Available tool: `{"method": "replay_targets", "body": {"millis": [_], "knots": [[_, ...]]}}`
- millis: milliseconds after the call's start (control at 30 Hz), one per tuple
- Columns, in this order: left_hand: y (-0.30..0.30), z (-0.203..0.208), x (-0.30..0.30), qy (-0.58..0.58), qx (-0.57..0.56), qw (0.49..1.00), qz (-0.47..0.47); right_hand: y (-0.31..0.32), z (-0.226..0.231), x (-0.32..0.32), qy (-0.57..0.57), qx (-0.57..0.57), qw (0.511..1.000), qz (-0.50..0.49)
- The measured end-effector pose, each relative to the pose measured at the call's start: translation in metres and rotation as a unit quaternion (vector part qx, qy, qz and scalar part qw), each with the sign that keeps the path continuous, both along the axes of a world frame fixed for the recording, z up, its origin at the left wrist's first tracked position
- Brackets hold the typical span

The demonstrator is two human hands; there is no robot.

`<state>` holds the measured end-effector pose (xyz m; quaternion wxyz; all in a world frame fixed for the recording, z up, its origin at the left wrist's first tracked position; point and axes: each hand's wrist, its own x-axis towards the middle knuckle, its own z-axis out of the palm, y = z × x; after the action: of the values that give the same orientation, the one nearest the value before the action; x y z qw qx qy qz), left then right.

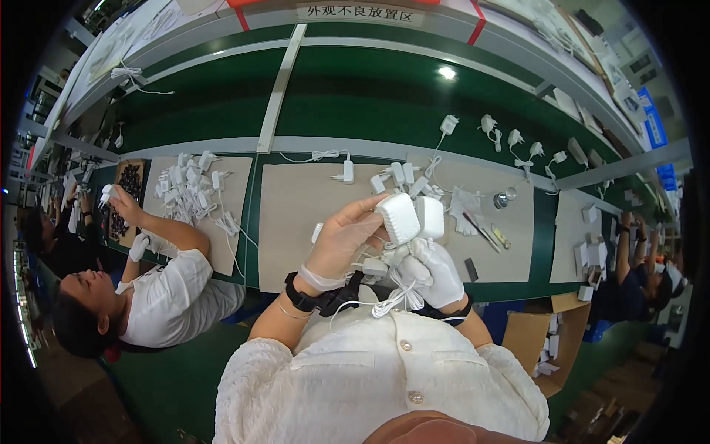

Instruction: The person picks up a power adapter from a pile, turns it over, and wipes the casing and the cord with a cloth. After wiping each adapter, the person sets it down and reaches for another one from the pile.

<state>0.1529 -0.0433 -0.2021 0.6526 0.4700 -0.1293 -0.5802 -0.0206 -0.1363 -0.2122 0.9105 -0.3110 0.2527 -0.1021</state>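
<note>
Holding two white adapters — left hand clamped on one, right hand on the other

Some fingers of the left hand are partly hidden behind a white power adapter. Above the table's far edge, the view cuts off the shelf. Beyond its right edge, a co-worker is blurred.
</note>
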Motion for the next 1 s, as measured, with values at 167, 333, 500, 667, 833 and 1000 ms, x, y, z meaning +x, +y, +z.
{"method": "replay_targets", "body": {"millis": [167, 333, 500, 667, 833, 1000], "knots": [[-0.007, -0.002, -0.021, -0.044, -0.063, 0.996, 0.055, -0.003, -0.012, 0.006, 0.095, -0.159, 0.982, 0.043], [-0.003, -0.018, -0.028, -0.143, -0.072, 0.985, 0.057, 0.0, -0.043, 0.012, 0.136, -0.243, 0.96, 0.028], [-0.006, -0.033, -0.018, -0.408, -0.1, 0.906, 0.05, -0.006, -0.089, 0.025, 0.088, -0.404, 0.908, -0.066], [-0.01, -0.045, 0.012, -0.394, -0.087, 0.913, 0.06, -0.035, -0.111, 0.035, 0.049, -0.181, 0.982, 0.01], [-0.06, -0.179, 0.118, -0.499, 0.224, 0.832, 0.094, -0.099, -0.14, 0.083, 0.16, -0.091, 0.983, -0.029], [-0.092, -0.272, 0.108, -0.645, 0.402, 0.65, 0.018, -0.24, -0.208, 0.146, 0.308, -0.455, 0.836, 0.017]]}}
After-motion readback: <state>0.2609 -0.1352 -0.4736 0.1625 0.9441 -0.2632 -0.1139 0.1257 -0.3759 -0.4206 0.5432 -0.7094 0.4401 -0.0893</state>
